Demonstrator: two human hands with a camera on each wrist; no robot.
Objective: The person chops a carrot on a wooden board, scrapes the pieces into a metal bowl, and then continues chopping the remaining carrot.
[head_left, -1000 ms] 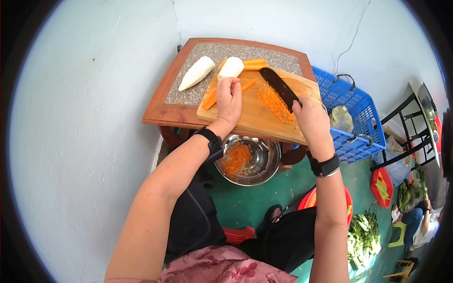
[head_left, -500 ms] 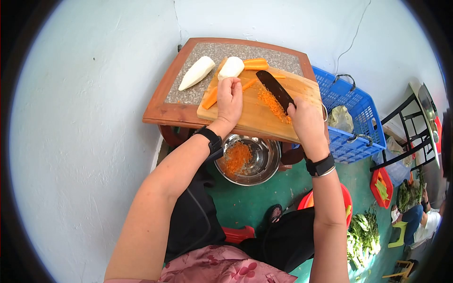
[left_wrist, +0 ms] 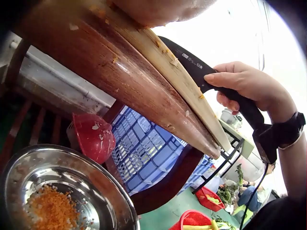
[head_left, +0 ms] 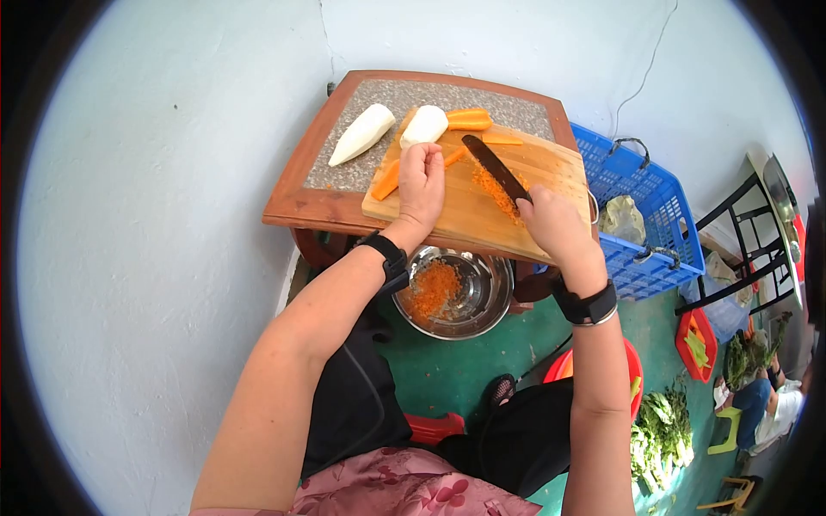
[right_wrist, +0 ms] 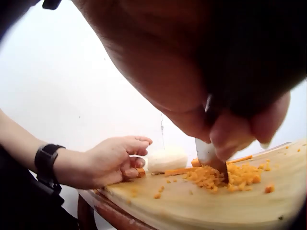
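My right hand (head_left: pixel 562 225) grips the handle of a dark cleaver (head_left: pixel 495 167). Its blade stands in diced carrot (right_wrist: pixel 208 178) on the wooden cutting board (head_left: pixel 465 215). At the board's left, my left hand (head_left: pixel 421 191) rests with fingers curled in, beside a carrot piece (head_left: pixel 386 181); in the right wrist view nothing shows in its fingers (right_wrist: pixel 136 145). Just beyond it lies a peeled white radish piece (head_left: pixel 424 125), with cut carrot (head_left: pixel 469 119) to its right. A longer white radish (head_left: pixel 362 135) lies on the stone tabletop.
Below the table edge (head_left: pixel 318 211) is a steel bowl (head_left: pixel 489 297) with diced carrot inside. A blue basket (head_left: pixel 658 193) stands right of the table. Leafy greens (head_left: pixel 662 439) and a red basin (head_left: pixel 695 344) are on the floor; another person (head_left: pixel 774 413) sits at far right.
My right hand and the cleaver have moved left across the diced carrot, the blade now nearer the left hand. My left hand has kept its place on the board.
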